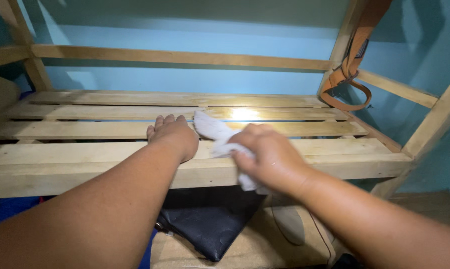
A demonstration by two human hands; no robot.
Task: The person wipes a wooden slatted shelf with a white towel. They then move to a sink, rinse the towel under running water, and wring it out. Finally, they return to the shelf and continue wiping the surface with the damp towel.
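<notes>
Right hand point(270, 154) is closed tight on a crumpled white cloth point(216, 135), pressed on the near slats of the pale wooden slatted bench frame point(110, 130); left hand point(172, 135) lies flat, open, holding nothing, just beside it. Risk: cloth could snag on rough slat edges or slip thru gaps btwn slats. Tan leather strap point(352, 74) hangs far right; black bag point(210, 224) sits underneath.

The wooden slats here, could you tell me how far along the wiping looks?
A middle slat already shines. The right hand grips a white cloth on the front slats, the left hand flat beside it. The outer slat ends look duller, perhaps still unwiped.
</notes>
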